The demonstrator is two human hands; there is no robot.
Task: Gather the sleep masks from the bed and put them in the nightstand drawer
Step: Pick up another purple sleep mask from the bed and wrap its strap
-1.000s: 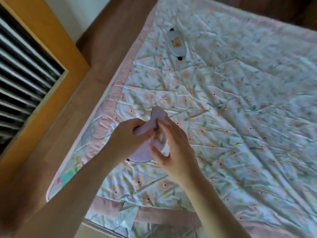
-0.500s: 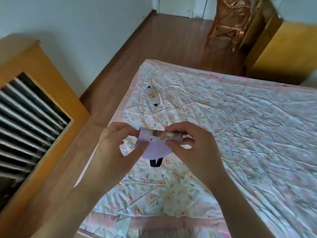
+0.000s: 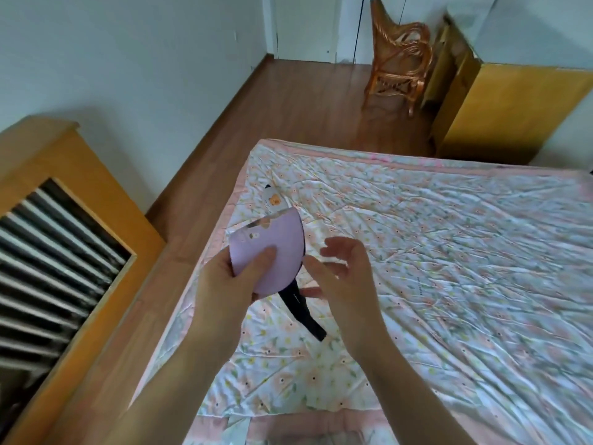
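- The bed (image 3: 449, 268), spread with a crumpled quilted cover in a flower print with a pink border, runs from 6 o'clock out to 3 o'clock; its left edge slants from 12 toward 7 o'clock.
- A strip of glossy wood floor (image 3: 288, 101) runs beside that edge toward 12 o'clock.
- A wooden frame with dark slats (image 3: 48, 268) stands at 9 o'clock beside the bed.
- A yellow cabinet (image 3: 507, 114) sits at 2 o'clock, just past the foot of the bed.
- A woven rattan chair (image 3: 398, 56) stands at 1 o'clock.
- The left hand (image 3: 224, 284), near centre, pinches the folded lilac sleep mask (image 3: 272, 248), smooth and half-round, thumb across its face, above the bed.
- The right hand (image 3: 343, 274) hovers just beside it, fingers loosely spread, holding nothing.
- The mask's black strap (image 3: 305, 313) hangs toward 6 o'clock.
- A second, white sleep mask (image 3: 273, 200) lies on the cover toward 12 o'clock, near the bed's left edge.
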